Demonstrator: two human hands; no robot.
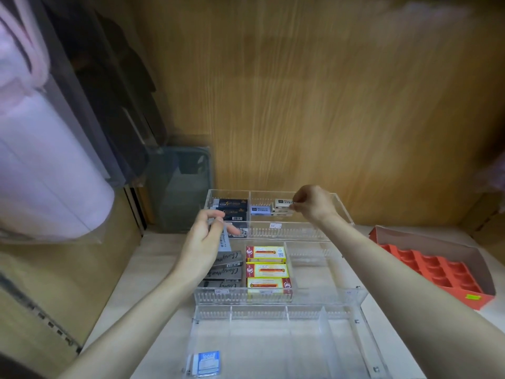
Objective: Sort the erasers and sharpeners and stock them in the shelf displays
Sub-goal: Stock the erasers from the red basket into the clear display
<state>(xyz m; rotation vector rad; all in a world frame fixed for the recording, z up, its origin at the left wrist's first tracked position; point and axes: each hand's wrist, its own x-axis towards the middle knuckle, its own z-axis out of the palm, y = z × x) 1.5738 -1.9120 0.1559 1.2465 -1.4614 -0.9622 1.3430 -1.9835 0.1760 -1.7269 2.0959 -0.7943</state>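
A tiered clear acrylic display (347, 292) stands on the shelf. Its top tier holds black erasers (232, 202) on the left and white and blue-grey erasers (261, 210) in the middle. My right hand (311, 205) pinches a white eraser (283, 203) over that middle compartment. My left hand (203, 242) hovers over the left side and holds a grey-blue eraser (224, 240) between palm and fingers. The middle tier carries grey erasers (228, 265) and yellow boxed erasers (266, 266). One blue-and-white eraser (205, 363) lies in the lowest tier.
An orange box with a moulded red insert (437, 266) sits at the right on the shelf. Dark translucent folders (180, 187) lean at the back left. A pink roll (46, 170) in a clear holder hangs at the far left. Wood panelling (328, 105) closes the back.
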